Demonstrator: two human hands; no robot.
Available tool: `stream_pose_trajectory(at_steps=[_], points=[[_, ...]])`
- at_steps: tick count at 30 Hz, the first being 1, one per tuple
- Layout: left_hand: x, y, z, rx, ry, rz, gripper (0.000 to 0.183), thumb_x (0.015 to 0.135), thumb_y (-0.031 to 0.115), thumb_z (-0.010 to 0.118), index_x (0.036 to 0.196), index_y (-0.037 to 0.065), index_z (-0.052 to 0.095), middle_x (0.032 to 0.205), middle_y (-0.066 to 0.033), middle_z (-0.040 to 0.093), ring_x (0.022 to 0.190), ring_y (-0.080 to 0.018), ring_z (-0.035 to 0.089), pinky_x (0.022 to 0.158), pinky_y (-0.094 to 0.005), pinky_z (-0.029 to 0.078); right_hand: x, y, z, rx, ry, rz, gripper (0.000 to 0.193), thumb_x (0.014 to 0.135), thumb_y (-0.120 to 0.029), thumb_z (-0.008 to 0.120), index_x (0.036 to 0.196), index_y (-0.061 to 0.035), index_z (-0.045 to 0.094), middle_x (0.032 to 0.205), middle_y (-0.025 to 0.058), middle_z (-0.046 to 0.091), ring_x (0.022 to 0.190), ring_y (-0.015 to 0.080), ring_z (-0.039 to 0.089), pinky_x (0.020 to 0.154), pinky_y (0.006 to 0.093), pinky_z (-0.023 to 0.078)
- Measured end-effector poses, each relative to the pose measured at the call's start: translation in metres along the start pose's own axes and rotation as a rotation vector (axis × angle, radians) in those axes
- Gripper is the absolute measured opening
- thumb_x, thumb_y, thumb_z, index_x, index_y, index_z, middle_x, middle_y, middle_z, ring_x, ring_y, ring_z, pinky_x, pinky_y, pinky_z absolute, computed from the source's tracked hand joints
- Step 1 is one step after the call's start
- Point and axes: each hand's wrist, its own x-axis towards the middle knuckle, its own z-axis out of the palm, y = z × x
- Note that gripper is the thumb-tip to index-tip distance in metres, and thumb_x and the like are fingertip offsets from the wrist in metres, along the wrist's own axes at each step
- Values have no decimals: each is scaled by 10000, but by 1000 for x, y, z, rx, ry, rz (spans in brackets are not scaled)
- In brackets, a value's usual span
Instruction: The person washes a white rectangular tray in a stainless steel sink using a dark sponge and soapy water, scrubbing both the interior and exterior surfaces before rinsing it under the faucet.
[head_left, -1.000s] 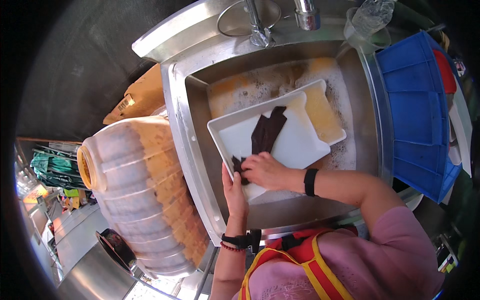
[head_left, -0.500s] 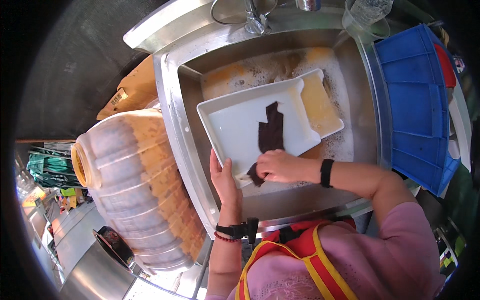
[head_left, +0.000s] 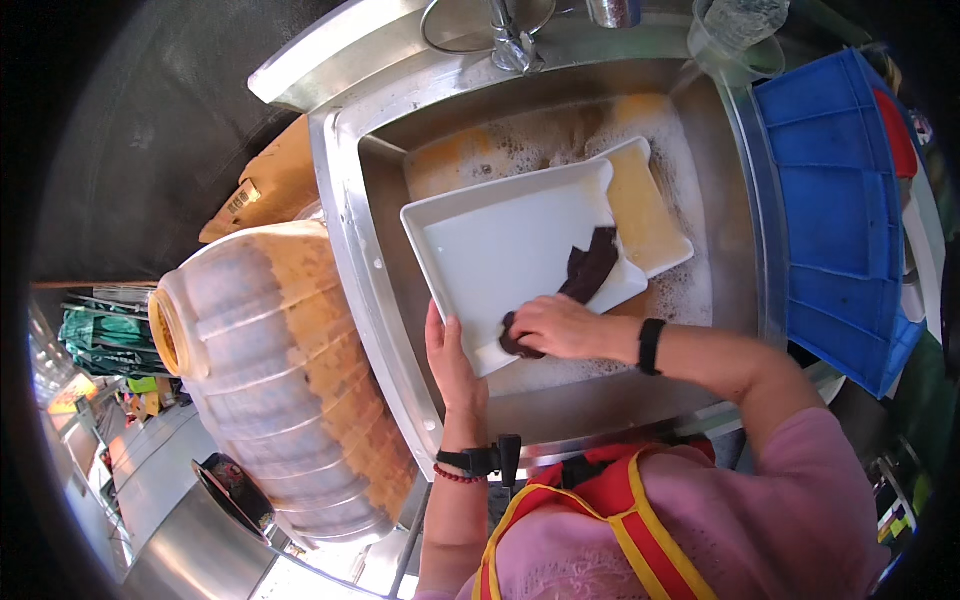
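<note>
A white rectangular tray (head_left: 510, 230) lies tilted over the soapy sink. My left hand (head_left: 455, 362) grips its near left corner, thumb on the inner side and fingers round the outer wall. With closed fingers my right hand (head_left: 553, 326) presses a dark brown cloth (head_left: 590, 272) against the tray near that corner. One end of the cloth bunches under my fingers, while the rest trails toward the tray's right end. Partly beneath that end is a second tray (head_left: 648, 215), which looks yellowish and sits in the foamy water.
A steel sink (head_left: 735, 230) surrounds the trays, with a tap (head_left: 515, 48) at its far edge. On the right stands a blue crate (head_left: 838, 220), near a clear plastic container (head_left: 740, 50). A large stained plastic barrel (head_left: 290, 370) lies left of the sink.
My right hand has moved slightly up with the cloth along the tray's near end. The cloth's loose end has swung to the right.
</note>
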Motion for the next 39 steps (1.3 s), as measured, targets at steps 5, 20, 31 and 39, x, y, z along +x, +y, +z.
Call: stream_pose_trajectory(at_steps=[5,20,31,39], points=[[0,4,-2,-159,-123,6,524,1001,361,300,1387,7,312,1309,-97,453,1168,-188,462,981,-323,373,37,-33,12,-32,31,-154,153,794,-146,573,932,-89,608,984,71,557,954,266,529,797,399,432],[-7,-10,-4,170,-109,223,503,907,10,449,1394,21,322,1325,-74,443,1146,-149,459,974,-280,360,89,-10,16,-47,346,-10,124,766,-85,560,890,-76,570,941,105,528,918,318,518,778,429,447],[-11,-8,-8,40,-20,116,508,908,24,432,1401,63,314,1275,-88,488,1065,-170,524,891,-311,450,7,80,-26,-31,249,333,152,778,-83,552,908,-99,630,975,111,572,923,341,552,782,432,475],[-8,-10,-5,80,-22,159,531,891,2,440,1404,64,316,1267,-71,490,1078,-157,507,924,-288,408,37,-1,-2,-117,120,118,225,764,-83,559,984,-37,570,987,151,533,957,335,532,812,435,459]])
